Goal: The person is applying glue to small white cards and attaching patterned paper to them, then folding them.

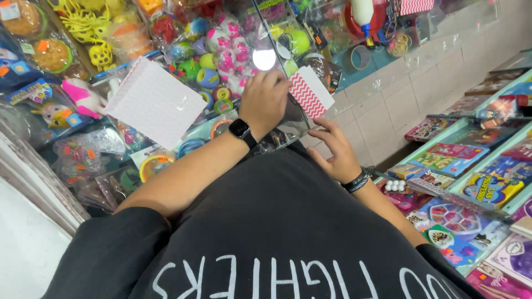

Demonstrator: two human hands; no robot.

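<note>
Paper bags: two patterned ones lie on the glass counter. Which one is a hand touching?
The small red zigzag bag, under the left hand. The larger pale bag lies apart, untouched.

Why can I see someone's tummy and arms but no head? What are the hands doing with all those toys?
The camera sits on the person's head and looks down, so you see what they see: their own dark shirt and both arms, never their face. There is just this one picture.

The left hand, with a black watch on its wrist, rests on a glass counter and touches a small paper bag with red and white zigzags. I cannot tell whether it grips the bag. The right hand, wearing a dark wristband, is open just below that bag.

A bigger pale pink zigzag bag lies on the glass nearby. Under the glass are colourful balls and packed toys. On the right, shelves hold flat colourful boxes.
</note>
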